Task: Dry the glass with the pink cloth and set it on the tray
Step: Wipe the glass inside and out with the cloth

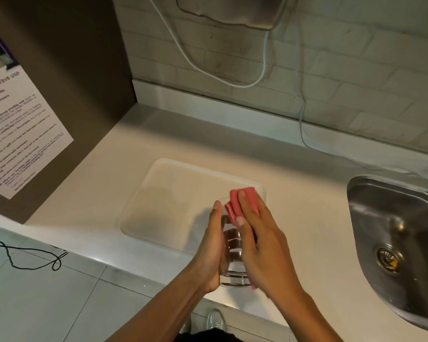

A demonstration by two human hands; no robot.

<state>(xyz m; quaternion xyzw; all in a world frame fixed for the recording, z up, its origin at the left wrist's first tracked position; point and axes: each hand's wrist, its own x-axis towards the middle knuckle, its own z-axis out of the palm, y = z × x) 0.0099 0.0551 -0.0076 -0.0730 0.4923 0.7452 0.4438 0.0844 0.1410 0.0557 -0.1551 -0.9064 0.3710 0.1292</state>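
Observation:
A clear drinking glass (232,255) is held tilted above the counter's front edge, its mouth pointing away from me. My left hand (211,248) grips its left side, thumb along the wall. My right hand (262,243) presses a folded pink cloth (242,201) against the glass's right side and rim; most of the cloth is hidden under the fingers. A white shallow tray (158,206) lies flat on the counter just beyond and left of the hands, with nothing on it.
A steel sink (393,230) with a drain sits at the right. White cables hang down the brick wall behind. A brown side panel with a printed notice (17,132) stands at the left. A black cord lies on the tiled floor below.

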